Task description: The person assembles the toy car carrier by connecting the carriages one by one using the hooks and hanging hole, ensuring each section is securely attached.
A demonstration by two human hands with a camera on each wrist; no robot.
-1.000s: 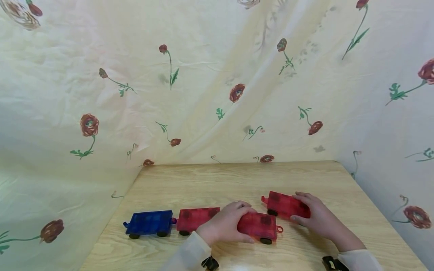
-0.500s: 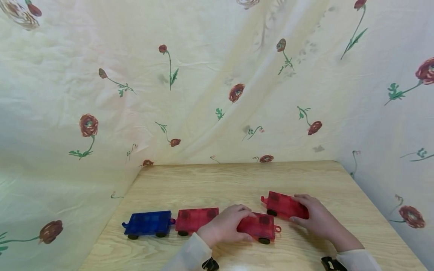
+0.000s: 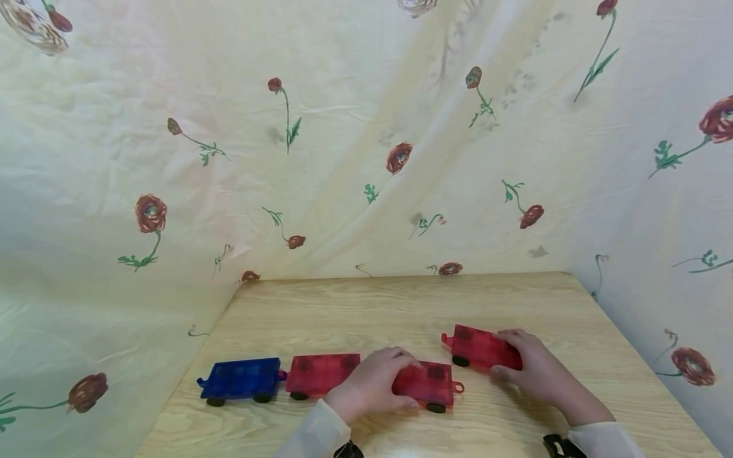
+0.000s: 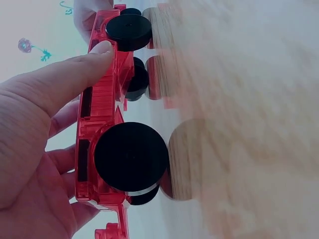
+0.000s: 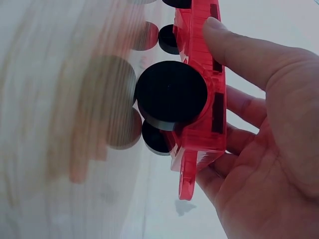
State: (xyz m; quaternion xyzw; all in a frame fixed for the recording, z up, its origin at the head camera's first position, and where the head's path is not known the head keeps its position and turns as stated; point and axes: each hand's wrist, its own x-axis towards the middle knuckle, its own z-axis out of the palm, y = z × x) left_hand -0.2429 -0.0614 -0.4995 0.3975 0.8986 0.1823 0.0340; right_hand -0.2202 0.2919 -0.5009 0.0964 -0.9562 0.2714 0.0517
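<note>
My left hand [image 3: 375, 385] grips a translucent red toy train wagon [image 3: 428, 383] across its sides, thumb on the near side. The wagon's black wheels [image 4: 132, 157] stand at the wood tabletop, and a ring coupling juts from its right end. Left of it in the head view come a second red wagon [image 3: 321, 374] and then a blue wagon [image 3: 242, 380], hooked to each other in a row. My right hand [image 3: 532, 366] holds another red wagon [image 3: 478, 348], tilted slightly, farther back and to the right. Its hook points left, and a ring coupling [image 5: 187, 181] shows in the right wrist view.
A pale wood table [image 3: 401, 305] lies under everything, its back edge against a hanging cream cloth [image 3: 343, 159] printed with red flowers. The same cloth closes in the left and right sides. Black straps [image 3: 561, 445] show at the wrists.
My left hand has slid slightly left with its red wagon, and the second red wagon and the blue wagon have shifted left along with it. My right hand and its wagon have barely moved.
</note>
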